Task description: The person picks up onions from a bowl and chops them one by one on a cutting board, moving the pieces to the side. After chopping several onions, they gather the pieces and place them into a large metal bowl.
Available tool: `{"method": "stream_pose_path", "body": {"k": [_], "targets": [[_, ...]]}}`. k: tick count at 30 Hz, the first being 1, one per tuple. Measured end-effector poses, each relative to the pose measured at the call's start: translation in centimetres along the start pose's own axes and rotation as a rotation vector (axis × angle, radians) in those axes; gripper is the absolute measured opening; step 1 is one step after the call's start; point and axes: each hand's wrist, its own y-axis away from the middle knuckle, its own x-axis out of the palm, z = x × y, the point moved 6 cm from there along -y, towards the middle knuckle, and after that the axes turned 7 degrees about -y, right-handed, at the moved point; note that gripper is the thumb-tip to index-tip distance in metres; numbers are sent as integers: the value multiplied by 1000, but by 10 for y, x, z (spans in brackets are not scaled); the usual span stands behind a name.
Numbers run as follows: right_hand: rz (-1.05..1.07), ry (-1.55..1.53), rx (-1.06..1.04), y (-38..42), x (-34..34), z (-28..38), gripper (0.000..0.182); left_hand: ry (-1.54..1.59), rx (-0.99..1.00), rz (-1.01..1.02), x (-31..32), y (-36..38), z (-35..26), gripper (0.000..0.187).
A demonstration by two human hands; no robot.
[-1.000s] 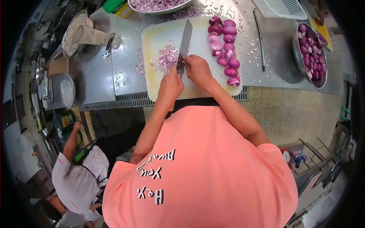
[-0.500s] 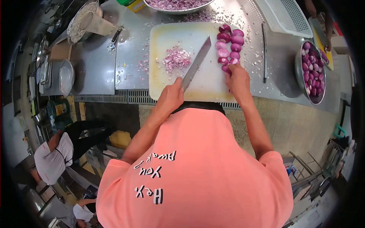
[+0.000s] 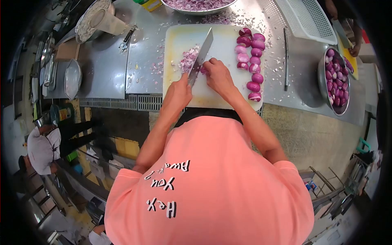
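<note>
My left hand [image 3: 179, 92] is closed around the handle of a large knife [image 3: 201, 55], its blade slanting up and away over the white cutting board [image 3: 224, 96]. My right hand [image 3: 220, 77] is closed on a small red onion [image 3: 203, 70], mostly hidden by the fingers, close to the blade's right side. Chopped onion [image 3: 188, 60] lies in a pile just left of the blade. Along the board's right side, peeled red onions [image 3: 253, 86] stand in two columns.
A bowl of chopped onion [image 3: 200, 5] is at the back. To the right are a steel rod [image 3: 286, 61], a white perforated basket [image 3: 306, 20] and a bowl of whole onions [image 3: 337, 81]. Another person's hand [image 3: 355, 50] is far right. A jug [image 3: 108, 22] tilts at left.
My right hand has moved left from the onion columns to the blade with an onion. The knife has turned more upright and shifted slightly left over the chopped pile.
</note>
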Motion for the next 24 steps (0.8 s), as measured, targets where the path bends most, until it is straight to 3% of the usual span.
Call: {"method": "stream_pose_path", "body": {"k": [5, 8, 11, 14, 17, 21, 24], "targets": [[11, -1, -5, -5, -2, 6, 24, -77, -76, 25, 13, 4, 6, 37], [6, -1, -1, -2, -3, 4, 24, -33, -25, 58, 16, 0, 1, 34], [-15, -11, -9, -2, -3, 2, 21, -11, 56, -74, 2, 9, -7, 32], [-24, -31, 4, 6, -1, 5, 19, -70, 80, -3, 26, -5, -2, 25], [-60, -46, -27, 5, -7, 1, 18, -63, 69, -13, -9, 9, -24, 26], [-75, -96, -4, 8, -4, 2, 15, -99, 99, -38, 22, -2, -15, 27], [-87, -70, -8, 9, -5, 1, 13, -51, 114, -29, 4, 6, -20, 29]]}}
